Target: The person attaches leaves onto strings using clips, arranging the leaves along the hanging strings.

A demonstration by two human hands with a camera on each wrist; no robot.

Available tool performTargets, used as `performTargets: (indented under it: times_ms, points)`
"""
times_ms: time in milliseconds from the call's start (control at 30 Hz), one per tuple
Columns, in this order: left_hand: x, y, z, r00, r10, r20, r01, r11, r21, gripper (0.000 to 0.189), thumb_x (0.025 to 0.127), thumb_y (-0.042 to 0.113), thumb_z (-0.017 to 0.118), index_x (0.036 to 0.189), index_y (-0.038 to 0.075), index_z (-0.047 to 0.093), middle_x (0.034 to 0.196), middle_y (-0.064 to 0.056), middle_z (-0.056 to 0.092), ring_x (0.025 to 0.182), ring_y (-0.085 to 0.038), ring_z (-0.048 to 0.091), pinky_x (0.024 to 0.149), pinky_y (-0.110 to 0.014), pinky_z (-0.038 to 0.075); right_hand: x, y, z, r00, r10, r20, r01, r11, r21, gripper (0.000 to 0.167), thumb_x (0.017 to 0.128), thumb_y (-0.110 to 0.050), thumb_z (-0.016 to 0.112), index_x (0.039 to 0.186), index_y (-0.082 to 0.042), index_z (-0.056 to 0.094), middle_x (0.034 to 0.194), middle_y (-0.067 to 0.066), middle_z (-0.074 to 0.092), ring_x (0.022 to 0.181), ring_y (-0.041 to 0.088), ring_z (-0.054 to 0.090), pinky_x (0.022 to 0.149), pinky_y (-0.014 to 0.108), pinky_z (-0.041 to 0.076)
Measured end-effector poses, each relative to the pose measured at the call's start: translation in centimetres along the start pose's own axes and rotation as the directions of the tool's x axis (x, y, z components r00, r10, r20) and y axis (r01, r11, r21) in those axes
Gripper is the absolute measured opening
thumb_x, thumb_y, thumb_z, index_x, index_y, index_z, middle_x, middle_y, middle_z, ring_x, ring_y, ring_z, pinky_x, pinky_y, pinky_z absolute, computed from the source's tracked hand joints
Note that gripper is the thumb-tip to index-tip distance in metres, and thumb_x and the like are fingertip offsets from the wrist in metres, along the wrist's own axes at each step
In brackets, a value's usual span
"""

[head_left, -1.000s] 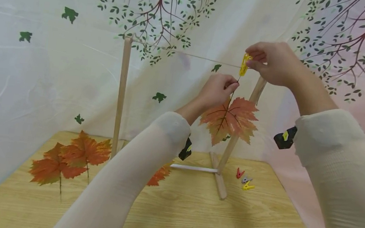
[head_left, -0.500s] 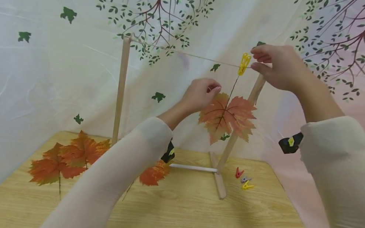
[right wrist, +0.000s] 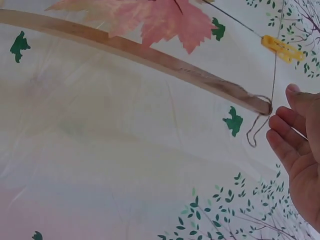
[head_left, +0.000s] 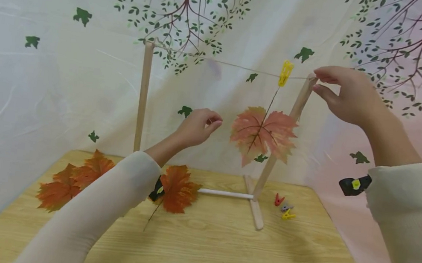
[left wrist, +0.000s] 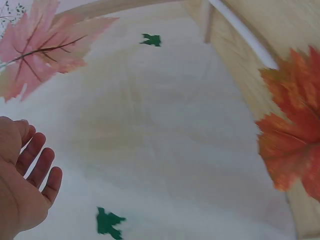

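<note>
An orange-pink artificial maple leaf (head_left: pixel 262 132) hangs by its stem from a yellow clothespin (head_left: pixel 285 74), which is clipped on a string (head_left: pixel 237 65) near its right end. My left hand (head_left: pixel 198 127) is in the air left of this leaf, fingers loosely bent and holding nothing; the left wrist view shows its fingers apart from the leaf. My right hand (head_left: pixel 354 95) is beside the top of the right wooden post (head_left: pixel 303 94), fingertips right at the post's end where the string is tied. In the right wrist view its fingers are relaxed, with nothing gripped.
Two orange maple leaves (head_left: pixel 59 188) lie at the table's left, partly behind my left sleeve. Another orange leaf (head_left: pixel 179 190) lies near the middle by the white crossbar (head_left: pixel 225 193). Red, grey and yellow clothespins (head_left: pixel 288 215) lie right of the frame's foot. A left post (head_left: pixel 143 98) carries the string.
My left hand has let go of the leaf's stem and moved left and down. My right hand has released the yellow clothespin and moved right to the post top. The leaf hangs from the clothespin.
</note>
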State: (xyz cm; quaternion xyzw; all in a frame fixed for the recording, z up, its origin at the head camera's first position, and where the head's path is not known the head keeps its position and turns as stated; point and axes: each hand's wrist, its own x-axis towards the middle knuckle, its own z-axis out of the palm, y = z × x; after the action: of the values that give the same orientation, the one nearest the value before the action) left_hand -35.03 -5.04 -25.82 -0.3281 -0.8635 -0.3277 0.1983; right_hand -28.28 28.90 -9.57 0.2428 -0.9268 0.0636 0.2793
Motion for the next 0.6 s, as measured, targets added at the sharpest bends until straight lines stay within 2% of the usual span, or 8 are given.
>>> performTargets:
  times_ms: [233,367,467,600]
  points:
    - [-4.0,-3.4,0.4,0.997,-0.052,0.051,0.051,0.998,0.022,0.024,0.106,0.016,0.059,0.116,0.000,0.073,0.109,-0.012,0.072,0.100,-0.026,0.065,0.094,-0.042,0.052,-1.5,1.5,0.7,0.999,0.006,-0.054,-0.005,1.000,0.004,0.043,0.103,-0.016,0.063,0.143,0.000,0.056,0.140,0.024,0.059,0.123,0.048,0.058,0.100,0.063,0.046]
    - [-6.6,-5.0,0.9,0.992,-0.083,0.099,0.079,0.996,0.044,0.022,0.105,0.017,0.061,0.115,0.002,0.074,0.109,-0.010,0.073,0.100,-0.026,0.065,0.094,-0.043,0.053,-2.8,2.2,1.4,0.998,0.054,-0.023,-0.054,0.999,0.010,0.047,0.104,-0.025,0.062,0.144,-0.001,0.055,0.141,0.024,0.059,0.119,0.048,0.060,0.093,0.065,0.049]
    - [-8.6,-6.3,1.5,0.988,-0.076,0.137,0.067,0.995,0.070,0.021,0.104,0.016,0.062,0.114,0.002,0.074,0.107,-0.010,0.073,0.097,-0.025,0.064,0.092,-0.043,0.053,-4.0,3.1,2.4,0.996,0.085,0.008,-0.085,0.996,0.016,0.049,0.104,-0.030,0.061,0.143,0.000,0.055,0.138,0.026,0.060,0.116,0.049,0.060,0.091,0.067,0.048]
    - [-11.2,-7.5,2.1,0.980,-0.070,0.187,0.052,0.994,0.095,0.017,0.102,0.012,0.064,0.111,0.002,0.075,0.103,-0.008,0.072,0.094,-0.023,0.064,0.089,-0.043,0.054,-5.6,4.6,4.2,0.995,0.088,0.044,-0.090,0.995,0.033,0.048,0.103,-0.027,0.063,0.140,0.002,0.057,0.132,0.028,0.062,0.111,0.050,0.062,0.090,0.067,0.048]
